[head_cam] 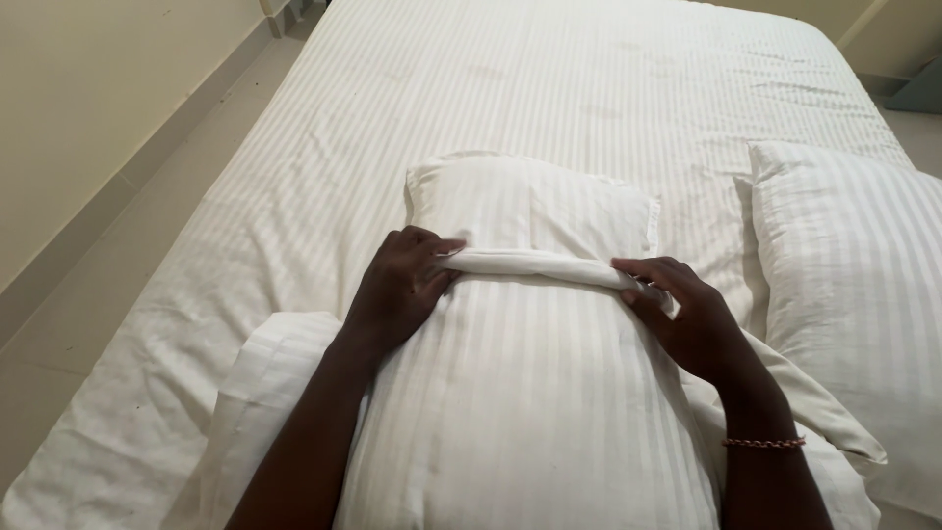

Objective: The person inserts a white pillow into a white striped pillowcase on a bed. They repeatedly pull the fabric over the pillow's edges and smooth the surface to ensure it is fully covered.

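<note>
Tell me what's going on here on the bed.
A person leans over a bed made up with a white striped sheet. Both hands grip the bunched open edge of a white striped pillowcase that is partway over a pillow: the left hand holds its left end, the right hand its right end. The far end of the pillow is bare. A second cased pillow lies to the right, apart from both hands.

The left hand and right hand pinch the rolled open edge of a white striped pillowcase between them. Just beyond the grip, the bare pillow protrudes. Another pillow lies right of the right hand, on the bed.
</note>
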